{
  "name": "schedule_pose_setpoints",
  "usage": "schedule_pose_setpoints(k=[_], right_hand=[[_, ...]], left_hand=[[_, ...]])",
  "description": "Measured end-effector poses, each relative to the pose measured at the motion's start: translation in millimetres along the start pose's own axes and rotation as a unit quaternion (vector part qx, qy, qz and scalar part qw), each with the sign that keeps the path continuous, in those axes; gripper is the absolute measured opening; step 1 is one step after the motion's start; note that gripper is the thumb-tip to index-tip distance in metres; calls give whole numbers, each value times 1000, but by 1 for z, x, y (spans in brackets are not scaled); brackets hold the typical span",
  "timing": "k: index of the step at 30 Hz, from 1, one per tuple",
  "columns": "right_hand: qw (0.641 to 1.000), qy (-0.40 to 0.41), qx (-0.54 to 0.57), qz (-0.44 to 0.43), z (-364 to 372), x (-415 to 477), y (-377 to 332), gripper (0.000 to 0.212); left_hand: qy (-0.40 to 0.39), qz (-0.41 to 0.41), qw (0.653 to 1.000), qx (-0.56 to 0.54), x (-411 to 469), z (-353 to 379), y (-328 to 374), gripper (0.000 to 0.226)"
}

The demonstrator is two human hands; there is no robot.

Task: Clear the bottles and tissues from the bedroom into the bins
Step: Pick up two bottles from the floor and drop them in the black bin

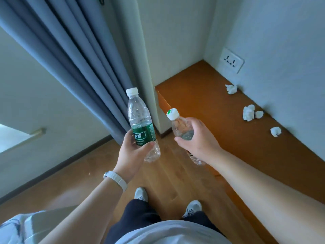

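We've got a clear plastic bottle in each grip: left hand (131,152) wrapped round the green-label bottle (141,127), right hand (197,138) closed on the second bottle (179,126), both white-capped and held over the wood floor (84,175). Crumpled white tissues (248,112) sit along the wall on the orange-brown surface (207,106), below a wall socket (231,61). The blue curtain (84,55) hangs left.

A clear plastic bottle with a green label (142,125) and white cap is held upright, tilted slightly, above the floor. Beside it, apart, a second clear bottle (182,131) with a white cap marked green leans left. Four crumpled white tissues (248,112) lie along the back of the wooden shelf (202,95), against the wall.
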State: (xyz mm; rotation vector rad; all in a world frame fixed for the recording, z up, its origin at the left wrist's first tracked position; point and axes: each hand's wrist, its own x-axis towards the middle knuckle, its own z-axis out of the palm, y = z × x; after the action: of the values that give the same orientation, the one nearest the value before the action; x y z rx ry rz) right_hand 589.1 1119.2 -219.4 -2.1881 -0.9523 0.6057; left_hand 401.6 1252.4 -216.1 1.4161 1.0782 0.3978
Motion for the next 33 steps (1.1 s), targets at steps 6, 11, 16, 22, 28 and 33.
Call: schedule_pose_setpoints(k=[6,11,16,22,28,33], right_hand=[[997,69,22,28,-52,-19,1,66],[987,132,32,91,-85,-25,0,66],[956,217,33,192,-98,-36,-7,70],[897,323,41,298,-92,-60,-20,59],[828,415,45,374,-75,-117,-34,50],[779,475,51,406,-67,-177,-48,50]], left_hand=[[-73,49,996,1,4,37,47,53],[-165,88,982,38,41,67,76,68],[-295,127,945,68,76,94,97,71],[-423,149,889,91,101,121,113,71],[-542,148,820,109,78,151,121,69],[-606,158,770,126,30,165,118,72]])
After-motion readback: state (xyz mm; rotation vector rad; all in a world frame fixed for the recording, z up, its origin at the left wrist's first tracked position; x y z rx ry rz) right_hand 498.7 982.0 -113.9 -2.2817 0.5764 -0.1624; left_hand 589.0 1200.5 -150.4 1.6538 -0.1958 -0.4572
